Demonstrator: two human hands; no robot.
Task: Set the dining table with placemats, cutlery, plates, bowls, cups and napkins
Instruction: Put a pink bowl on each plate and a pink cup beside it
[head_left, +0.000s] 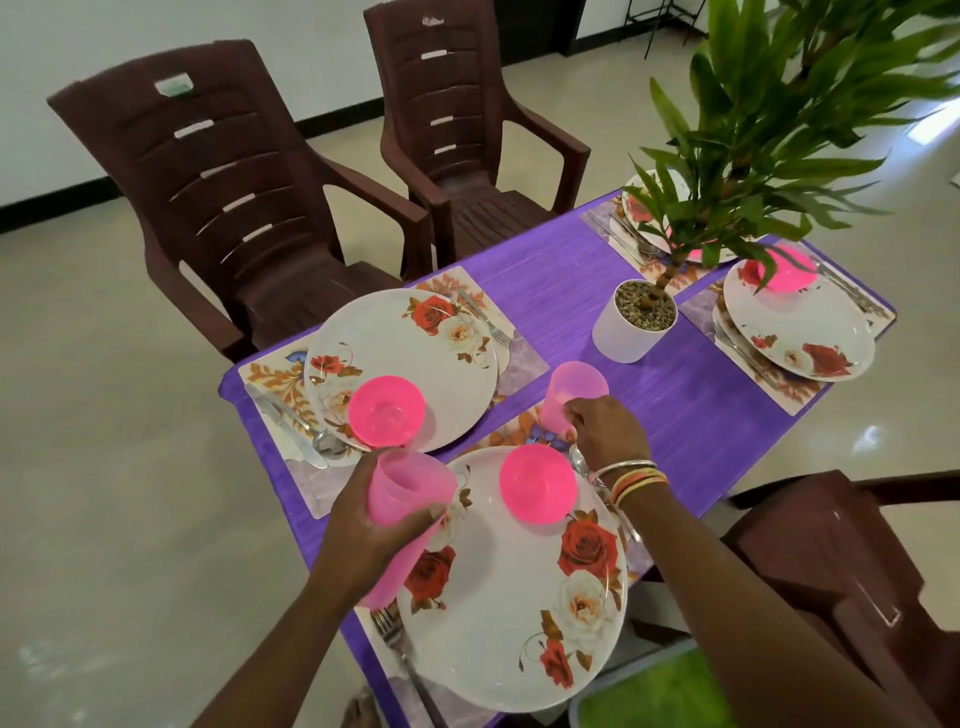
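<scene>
Over floral plate (519, 613), tapered pink cups (402, 512) (translucent plastic)

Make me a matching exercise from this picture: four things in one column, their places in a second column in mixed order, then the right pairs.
1. white plant pot
2. nearest pink bowl
3. single pink cup
4. stack of pink cups

A. in the left hand
B. on the nearest plate
C. in the right hand
D. on the purple tablecloth

Pairs: 1-D, 2-B, 3-C, 4-A
</scene>
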